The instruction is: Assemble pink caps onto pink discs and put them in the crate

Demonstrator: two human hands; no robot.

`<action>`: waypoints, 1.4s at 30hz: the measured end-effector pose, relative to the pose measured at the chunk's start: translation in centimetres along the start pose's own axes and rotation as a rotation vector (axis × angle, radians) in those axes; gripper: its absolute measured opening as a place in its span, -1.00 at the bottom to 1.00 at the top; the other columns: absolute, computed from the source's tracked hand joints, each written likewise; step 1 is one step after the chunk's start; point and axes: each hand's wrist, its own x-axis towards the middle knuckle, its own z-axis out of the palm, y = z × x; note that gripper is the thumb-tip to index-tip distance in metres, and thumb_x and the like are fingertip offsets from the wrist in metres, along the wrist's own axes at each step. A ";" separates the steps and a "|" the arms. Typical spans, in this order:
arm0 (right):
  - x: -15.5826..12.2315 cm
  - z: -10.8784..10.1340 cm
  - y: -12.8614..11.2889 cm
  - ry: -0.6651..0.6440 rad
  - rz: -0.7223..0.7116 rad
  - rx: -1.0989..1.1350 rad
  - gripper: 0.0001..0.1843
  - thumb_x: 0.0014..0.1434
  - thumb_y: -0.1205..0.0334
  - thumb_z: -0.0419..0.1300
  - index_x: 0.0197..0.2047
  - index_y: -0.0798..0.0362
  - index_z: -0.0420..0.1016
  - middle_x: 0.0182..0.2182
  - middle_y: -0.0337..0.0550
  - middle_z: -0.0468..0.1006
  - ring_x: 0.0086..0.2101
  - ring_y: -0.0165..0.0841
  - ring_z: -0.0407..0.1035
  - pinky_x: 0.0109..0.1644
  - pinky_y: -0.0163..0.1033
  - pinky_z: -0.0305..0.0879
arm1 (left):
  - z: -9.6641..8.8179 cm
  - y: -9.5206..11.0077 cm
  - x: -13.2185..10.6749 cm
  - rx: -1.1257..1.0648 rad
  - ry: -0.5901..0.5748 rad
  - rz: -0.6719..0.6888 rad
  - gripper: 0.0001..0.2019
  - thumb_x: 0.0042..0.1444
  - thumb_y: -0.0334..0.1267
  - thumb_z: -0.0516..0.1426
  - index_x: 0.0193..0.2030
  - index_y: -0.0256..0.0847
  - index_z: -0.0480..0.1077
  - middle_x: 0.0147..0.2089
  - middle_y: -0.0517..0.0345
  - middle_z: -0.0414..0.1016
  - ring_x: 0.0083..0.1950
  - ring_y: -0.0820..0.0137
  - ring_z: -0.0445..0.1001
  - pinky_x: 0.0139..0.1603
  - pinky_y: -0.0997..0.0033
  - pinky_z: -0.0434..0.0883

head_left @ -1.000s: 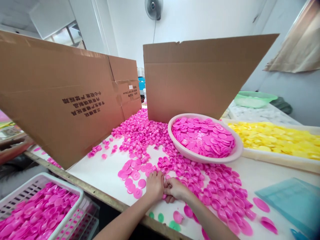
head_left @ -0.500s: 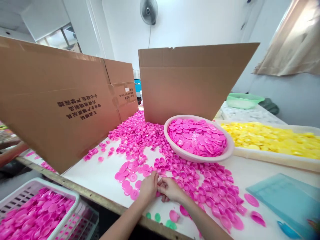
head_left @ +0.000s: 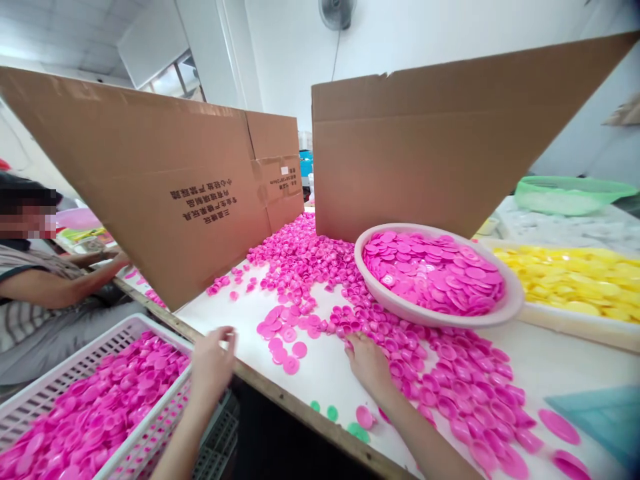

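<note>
My left hand (head_left: 214, 360) is raised above the near table edge, beside the basket of pink pieces. Its fingers are loosely bent and a little apart, with nothing visible in them. On the table, my right hand (head_left: 369, 365) reaches to the border of the pile of small pink plastic cups (head_left: 345, 320). Its fingertips close on a pink cup there, partly hidden by the hand. Between the hands lie several flat pink discs (head_left: 291, 365) on the white table top.
A white basket (head_left: 135, 323) of pink pieces stands at left. A pale basin (head_left: 367, 283) holds pink discs; a tray (head_left: 550, 317) holds yellow ones. Cardboard sheets (head_left: 215, 153) stand behind. Green discs (head_left: 332, 413) lie near the table edge. A co-worker (head_left: 55, 287) sits at far left.
The hands were together over the table. My left hand has moved left toward the basket, my right hand forward and right to the cups. The view has turned left.
</note>
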 end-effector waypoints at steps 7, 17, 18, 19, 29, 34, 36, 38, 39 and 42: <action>-1.2 -0.4 0.2 -0.008 -0.090 0.103 -0.73 0.01 0.37 0.05 -0.19 0.08 0.42 -0.21 -0.09 0.42 -0.15 -0.30 0.25 -0.06 -0.28 0.11 | 9.0 11.2 -1.9 0.157 -0.411 0.035 -0.68 0.01 -0.08 -0.01 -0.13 -0.20 0.28 -0.15 -0.04 0.32 -0.11 0.18 0.26 -0.18 0.23 0.17; -0.9 -1.4 -1.1 -0.024 -0.034 0.594 -0.73 0.04 0.22 0.06 -0.18 0.12 0.40 -0.27 -0.07 0.44 -0.37 -0.39 0.34 -0.28 -0.30 0.27 | 9.5 13.2 -2.8 -0.760 -0.390 0.061 -0.82 0.07 -0.17 -0.06 -0.35 -0.24 0.23 -0.43 0.17 0.34 -0.41 0.47 0.33 -0.38 0.49 0.27; -0.9 -1.3 -1.2 -0.062 -0.026 0.694 -0.72 0.05 0.20 0.06 -0.18 0.13 0.39 -0.31 -0.07 0.45 -0.42 -0.41 0.35 -0.35 -0.32 0.28 | 9.6 14.1 -3.1 -0.856 -0.402 0.039 -0.80 0.06 -0.15 -0.05 -0.35 -0.24 0.24 -0.43 0.17 0.35 -0.42 0.48 0.34 -0.40 0.50 0.28; -0.8 -1.3 -1.2 -0.101 -0.010 0.786 -0.71 0.05 0.17 0.06 -0.18 0.15 0.37 -0.38 -0.09 0.46 -0.47 -0.42 0.35 -0.42 -0.34 0.28 | 9.8 14.9 -3.3 -0.922 -0.414 0.016 -0.79 0.05 -0.13 -0.04 -0.35 -0.25 0.25 -0.43 0.17 0.36 -0.42 0.48 0.35 -0.41 0.51 0.29; 0.7 1.7 1.4 -0.169 0.277 0.977 -0.79 0.01 0.20 0.12 -0.29 0.15 0.34 -0.69 -0.30 0.37 -0.67 -0.46 0.32 -0.66 -0.43 0.19 | 12.0 16.6 -3.3 -0.771 -0.489 -0.027 -0.86 0.00 -0.26 0.01 -0.35 -0.25 0.34 -0.43 0.20 0.43 -0.42 0.50 0.38 -0.38 0.52 0.28; 0.5 1.7 1.2 -0.230 0.292 0.875 -0.91 0.04 0.34 0.08 -0.35 0.16 0.36 -0.71 -0.31 0.35 -0.72 -0.51 0.28 -0.70 -0.47 0.16 | 12.5 16.1 -4.0 -0.662 -0.524 0.023 -0.88 0.02 -0.31 -0.02 -0.37 -0.24 0.32 -0.42 0.19 0.43 -0.40 0.51 0.37 -0.36 0.54 0.25; 0.4 1.2 1.0 -0.276 0.323 0.845 -0.92 0.05 0.34 0.07 -0.34 0.16 0.34 -0.68 -0.28 0.39 -0.70 -0.49 0.31 -0.72 -0.48 0.16 | 12.4 15.9 -4.1 -0.633 -0.546 0.036 -0.88 0.03 -0.31 -0.03 -0.36 -0.23 0.32 -0.40 0.19 0.43 -0.38 0.51 0.37 -0.36 0.54 0.24; 0.4 0.6 0.7 -0.338 0.364 0.838 -0.93 0.06 0.35 0.07 -0.35 0.17 0.33 -0.66 -0.23 0.42 -0.67 -0.47 0.34 -0.69 -0.47 0.19 | 12.3 15.6 -4.0 -0.614 -0.578 0.058 -0.87 0.04 -0.31 -0.04 -0.35 -0.23 0.31 -0.40 0.20 0.43 -0.38 0.51 0.37 -0.36 0.54 0.23; 0.4 0.3 0.6 -0.366 0.382 0.843 -0.94 0.06 0.35 0.06 -0.37 0.17 0.32 -0.65 -0.21 0.43 -0.66 -0.47 0.35 -0.67 -0.46 0.22 | 12.2 15.5 -3.9 -0.601 -0.596 0.070 -0.87 0.04 -0.30 -0.04 -0.35 -0.23 0.31 -0.40 0.20 0.43 -0.38 0.51 0.37 -0.36 0.54 0.22; 0.3 -0.2 0.4 -0.403 0.402 0.862 -0.94 0.06 0.36 0.06 -0.40 0.18 0.32 -0.62 -0.17 0.46 -0.63 -0.45 0.38 -0.62 -0.44 0.28 | 12.2 15.6 -3.1 -0.522 -0.680 0.104 -0.85 0.04 -0.28 -0.05 -0.35 -0.23 0.30 -0.40 0.17 0.42 -0.38 0.47 0.36 -0.38 0.52 0.20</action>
